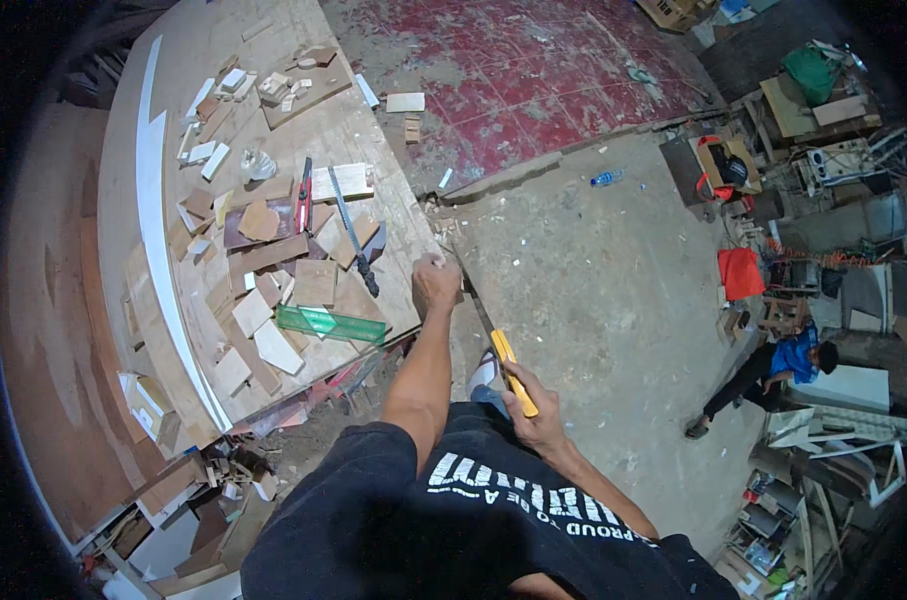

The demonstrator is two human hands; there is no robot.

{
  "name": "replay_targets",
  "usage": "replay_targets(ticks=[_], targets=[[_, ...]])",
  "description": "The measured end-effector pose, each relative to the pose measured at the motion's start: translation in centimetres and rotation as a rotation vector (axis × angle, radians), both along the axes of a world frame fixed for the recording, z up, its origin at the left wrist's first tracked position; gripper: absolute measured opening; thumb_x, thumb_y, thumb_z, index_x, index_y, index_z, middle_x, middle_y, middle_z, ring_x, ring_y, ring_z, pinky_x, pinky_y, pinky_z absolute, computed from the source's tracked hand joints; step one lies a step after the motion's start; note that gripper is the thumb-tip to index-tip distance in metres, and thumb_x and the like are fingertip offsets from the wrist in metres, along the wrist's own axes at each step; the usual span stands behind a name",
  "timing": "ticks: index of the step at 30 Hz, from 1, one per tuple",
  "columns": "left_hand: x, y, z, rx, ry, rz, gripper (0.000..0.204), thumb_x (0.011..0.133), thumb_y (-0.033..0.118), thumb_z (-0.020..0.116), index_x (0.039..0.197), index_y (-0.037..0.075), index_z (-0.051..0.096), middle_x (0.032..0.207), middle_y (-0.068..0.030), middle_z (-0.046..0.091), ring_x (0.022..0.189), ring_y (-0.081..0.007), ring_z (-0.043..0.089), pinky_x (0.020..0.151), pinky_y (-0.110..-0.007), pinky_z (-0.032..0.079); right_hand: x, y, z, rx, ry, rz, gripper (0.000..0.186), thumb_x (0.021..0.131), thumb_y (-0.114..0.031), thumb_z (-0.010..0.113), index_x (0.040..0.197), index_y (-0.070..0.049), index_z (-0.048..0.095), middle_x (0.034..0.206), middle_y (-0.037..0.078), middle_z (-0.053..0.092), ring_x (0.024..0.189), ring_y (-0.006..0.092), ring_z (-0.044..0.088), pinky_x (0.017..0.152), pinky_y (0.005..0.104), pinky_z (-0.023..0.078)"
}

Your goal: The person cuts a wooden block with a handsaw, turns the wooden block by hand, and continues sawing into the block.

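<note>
My right hand (539,415) is closed around the yellow handle of a handsaw (504,348). Its thin dark blade reaches up and left, past the corner of the wooden worktable (399,215). Beside the blade, at the table edge, my left hand (437,282) is closed, and whatever lies under its fingers is too hidden to name. Just left of that hand lie a narrow saw blade with a black grip (349,225), a green transparent tool (332,324) and a red-handled tool (304,200). Offcuts of wood (317,282) are scattered around them.
Long white strips (152,200) run along the table's left side. Beyond the table is a worn red surface (534,80). A blue bottle (606,178) lies on the concrete floor (594,290). At right, a person in blue (796,360) is near stacked clutter and a red bag (740,273).
</note>
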State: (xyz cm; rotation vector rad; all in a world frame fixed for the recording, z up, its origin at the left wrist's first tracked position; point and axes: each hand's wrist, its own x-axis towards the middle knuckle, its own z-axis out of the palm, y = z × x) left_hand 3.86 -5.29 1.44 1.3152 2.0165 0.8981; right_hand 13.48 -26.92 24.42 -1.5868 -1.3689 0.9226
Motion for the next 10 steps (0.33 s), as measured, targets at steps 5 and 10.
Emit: replay_targets(ticks=[5, 10], targets=[[0.9, -0.7, 1.6, -0.291, -0.148, 0.173, 0.042, 0.072, 0.032, 0.066, 0.108, 0.01, 0.066, 0.103, -0.0195, 0.068, 0.097, -0.0367, 0.064, 0.082, -0.043, 0.049, 0.9, -0.1, -1.3, 0.032, -0.011, 0.043, 0.044, 0.091, -0.014, 0.065, 0.13, 0.002, 0.053, 0.091, 0.021, 0.067, 0.068, 0.022, 0.066, 0.062, 0.0299, 0.05], [0.8, 0.5, 3.0, -0.515, -0.066, 0.11, 0.055, 0.071, 0.044, 0.066, 0.117, 0.014, 0.063, 0.109, -0.0195, 0.068, 0.104, -0.033, 0.064, 0.089, -0.042, 0.049, 0.4, 1.3, 0.0, 0.016, 0.001, 0.079, 0.052, 0.09, -0.017, 0.066, 0.136, -0.001, 0.048, 0.103, 0.024, 0.066, 0.077, 0.0258, 0.07, 0.064, 0.03, 0.051]])
